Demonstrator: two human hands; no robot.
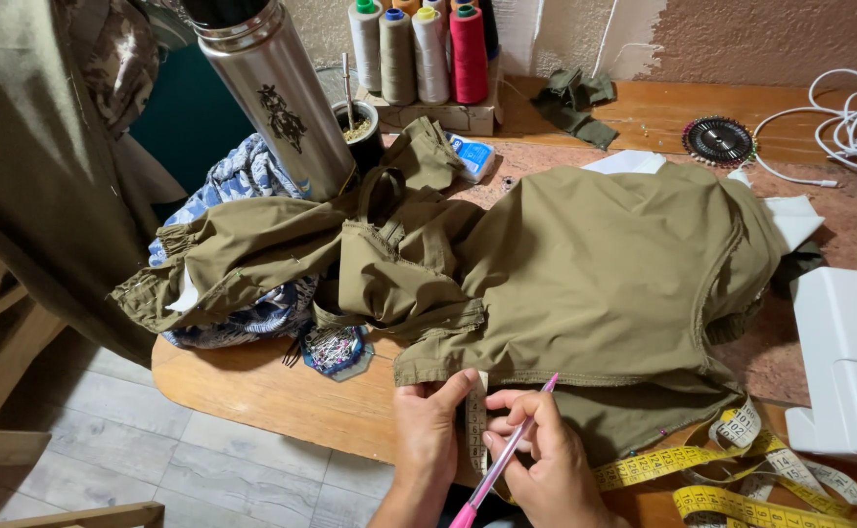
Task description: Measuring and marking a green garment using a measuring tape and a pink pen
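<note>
Low in the frame I see my left hand (428,425) pinching the tape measure (476,425) against the olive garment (595,274), seemingly at its hem; my right hand (546,455) grips a pink pen (504,455).

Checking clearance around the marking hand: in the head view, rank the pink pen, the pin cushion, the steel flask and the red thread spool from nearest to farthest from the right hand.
1. pink pen, held in the right hand.
2. pin cushion, left, at the table edge.
3. steel flask, far left, standing.
4. red thread spool, back by the wall.
</note>
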